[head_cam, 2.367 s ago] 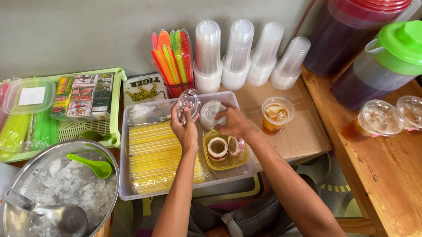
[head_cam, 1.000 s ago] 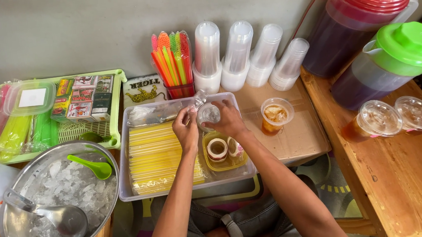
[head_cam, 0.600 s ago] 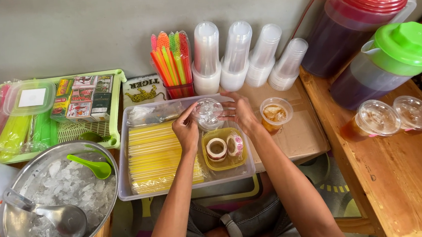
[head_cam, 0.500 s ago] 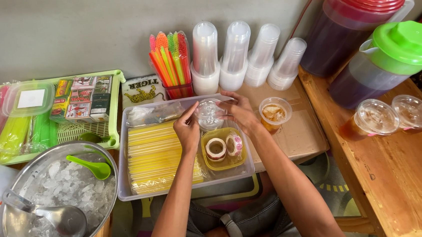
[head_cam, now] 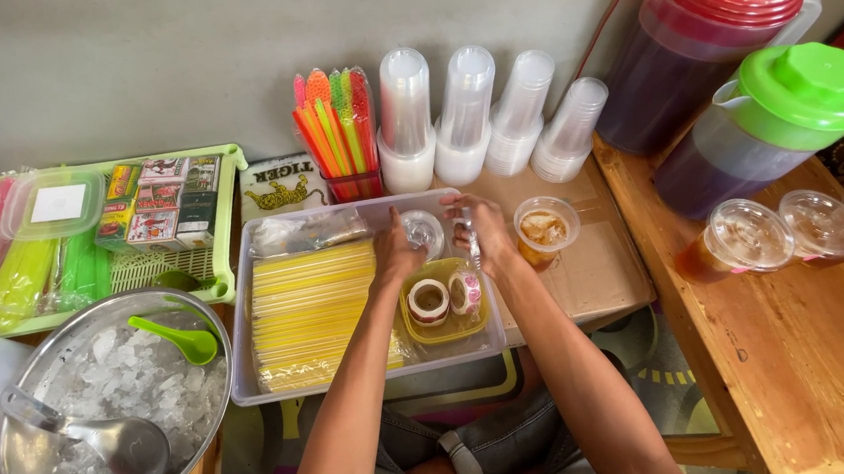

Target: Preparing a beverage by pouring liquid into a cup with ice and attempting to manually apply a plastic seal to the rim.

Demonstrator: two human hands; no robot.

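Hands (head_cam: 399, 259) hold clear lid (head_cam: 426, 231) over straw-filled bin (head_cam: 243, 361).

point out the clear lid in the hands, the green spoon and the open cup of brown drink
clear lid (head_cam: 425, 230), head view, on its domed top
green spoon (head_cam: 181, 338), head view, on its handle
open cup of brown drink (head_cam: 545, 228), head view, on the drink's surface

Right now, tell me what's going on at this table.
A person sits at a low drinks set-up. Both hands are over the clear plastic tray: the left hand and right hand handle clear plastic lids at its back edge. An open cup of brown drink stands just right of the right hand. Yellow straws and tape rolls lie in the tray.
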